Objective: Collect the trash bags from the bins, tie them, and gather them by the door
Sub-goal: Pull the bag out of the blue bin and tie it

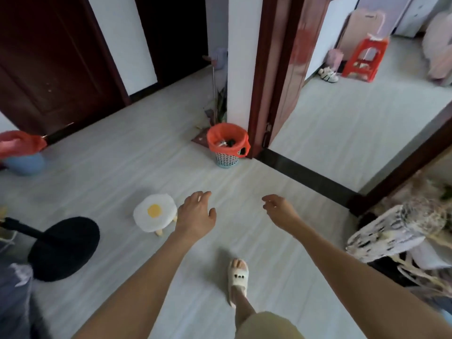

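Item: orange trash bag (227, 138) lining mesh bin (227, 159) beside doorframe (263, 77), likely light and limp; I'd grip its rim; hands (195, 216) both released, empty.

A fried-egg stool (155, 212) stands beside a black round mat (64, 248); a red plastic stool (364, 60) sits beyond the doorway.

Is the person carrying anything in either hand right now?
No. The left hand and right hand are both empty, fingers loosely spread above the floor. The orange bag is untouched.
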A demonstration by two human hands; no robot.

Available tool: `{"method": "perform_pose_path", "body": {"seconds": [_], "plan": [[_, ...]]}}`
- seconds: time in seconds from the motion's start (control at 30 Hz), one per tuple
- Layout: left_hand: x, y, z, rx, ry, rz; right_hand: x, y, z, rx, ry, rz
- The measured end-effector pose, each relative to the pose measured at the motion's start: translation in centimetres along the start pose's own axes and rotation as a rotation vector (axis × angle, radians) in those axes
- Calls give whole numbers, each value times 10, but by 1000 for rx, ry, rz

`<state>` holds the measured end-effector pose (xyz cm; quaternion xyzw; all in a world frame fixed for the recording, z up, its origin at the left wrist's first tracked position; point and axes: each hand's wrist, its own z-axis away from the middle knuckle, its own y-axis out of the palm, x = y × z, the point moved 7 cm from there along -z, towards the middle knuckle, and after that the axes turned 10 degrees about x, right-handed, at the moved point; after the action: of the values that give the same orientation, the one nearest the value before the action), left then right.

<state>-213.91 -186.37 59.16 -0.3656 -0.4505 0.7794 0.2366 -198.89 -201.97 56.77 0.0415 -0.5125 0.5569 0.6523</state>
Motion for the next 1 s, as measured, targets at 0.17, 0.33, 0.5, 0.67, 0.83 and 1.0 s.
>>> {"method": "perform_pose_path", "body": {"seconds": [0.17,0.33,0.5,0.67,0.83,1.0], "plan": [[-9,-52,-158,34,-32,22,41,-54,-160,21,20,-105],[-5,-122,-273,15,-31,51,110,-96,-286,23,26,-105],[27,-168,-381,68,-53,37,150,-113,-390,1,64,-189],[35,-205,-511,88,34,31,184,-141,-484,-76,62,-196],[53,-237,-632,145,135,40,210,-147,-568,-168,185,-244],[58,-252,-722,228,181,-2,224,-163,-625,-242,256,-317]]}}
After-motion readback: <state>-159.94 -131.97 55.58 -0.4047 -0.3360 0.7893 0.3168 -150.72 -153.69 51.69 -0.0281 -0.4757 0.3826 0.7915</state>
